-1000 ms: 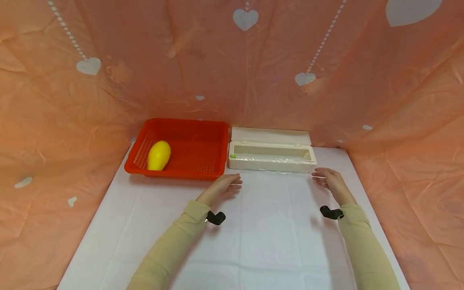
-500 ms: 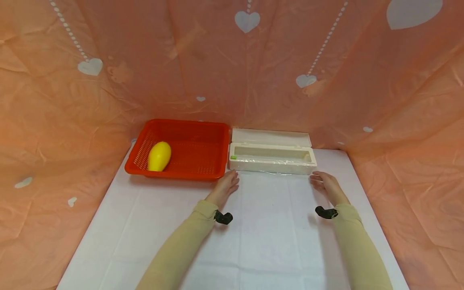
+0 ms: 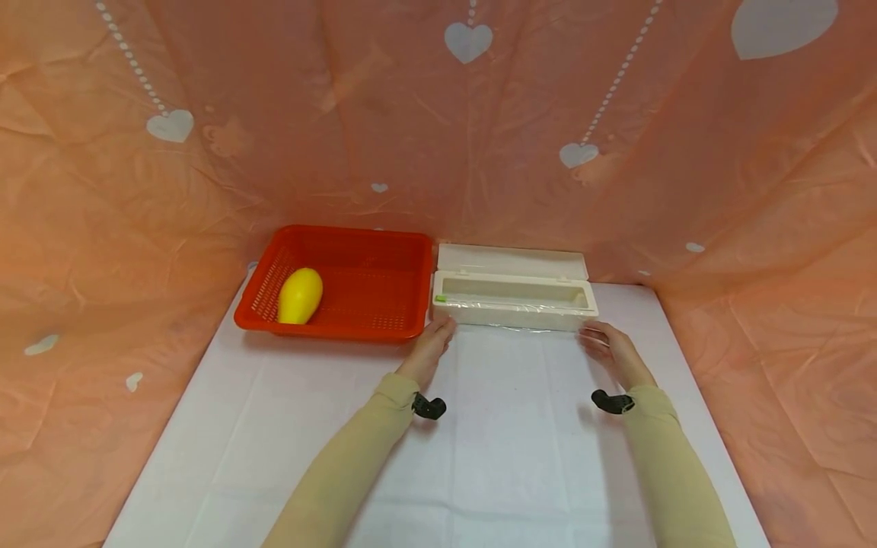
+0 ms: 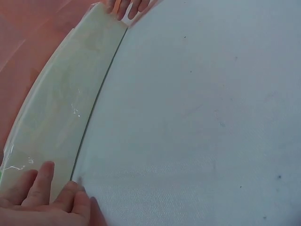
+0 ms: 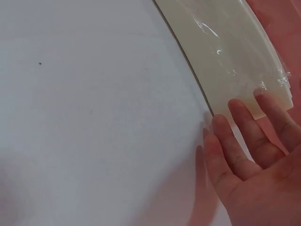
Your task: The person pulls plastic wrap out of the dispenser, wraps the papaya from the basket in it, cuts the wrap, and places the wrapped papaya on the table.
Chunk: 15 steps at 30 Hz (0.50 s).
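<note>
A long white cling film dispenser box (image 3: 514, 316) stands at the back with its lid (image 3: 510, 261) raised behind it. Clear film (image 4: 75, 110) hangs over its front face, and a small green tab (image 3: 441, 299) sits at its left end. My left hand (image 3: 428, 352) is at the front left corner of the box, fingertips right at its face, nothing in its grasp. At the front right corner, my right hand (image 3: 619, 358) has its fingers extended, fingertips (image 5: 236, 104) overlapping the box end in the right wrist view.
An orange-red plastic basket (image 3: 332, 332) with a smooth yellow mango-shaped object (image 3: 300, 295) in it stands left of the box, close by my left hand. White cloth (image 3: 507, 434) covers the table. A pinkish-orange curtain (image 3: 384, 114) encloses the back and sides.
My left hand has moved forward and slightly inward to the box's left corner. My right hand has shifted left to its right corner. Box and basket stay in place.
</note>
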### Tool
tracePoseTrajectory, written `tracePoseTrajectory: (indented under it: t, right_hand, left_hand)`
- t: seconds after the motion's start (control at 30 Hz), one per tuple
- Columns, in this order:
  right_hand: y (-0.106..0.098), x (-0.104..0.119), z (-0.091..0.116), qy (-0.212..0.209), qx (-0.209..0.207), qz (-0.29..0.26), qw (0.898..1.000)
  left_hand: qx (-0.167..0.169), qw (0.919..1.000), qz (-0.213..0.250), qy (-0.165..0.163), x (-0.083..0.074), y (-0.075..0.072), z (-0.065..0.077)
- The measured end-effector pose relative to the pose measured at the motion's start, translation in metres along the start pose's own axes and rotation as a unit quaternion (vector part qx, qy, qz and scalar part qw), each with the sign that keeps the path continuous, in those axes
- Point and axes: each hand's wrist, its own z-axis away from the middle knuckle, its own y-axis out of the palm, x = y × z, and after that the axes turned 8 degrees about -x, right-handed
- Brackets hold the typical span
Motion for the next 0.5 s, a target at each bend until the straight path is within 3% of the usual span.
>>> tracePoseTrajectory:
  t: [0.2, 0.5]
  right_hand:
    - [0.008, 0.006, 0.008, 0.003, -0.004, 0.031, 0.999]
    - [0.034, 0.024, 0.034, -0.008, -0.017, 0.101, 0.995]
  left_hand:
    - [-0.018, 0.9995, 0.020, 0.018, 0.000, 0.001, 0.002]
    - [-0.001, 0.9973, 0.066, -0.033, -0.009, 0.008, 0.007]
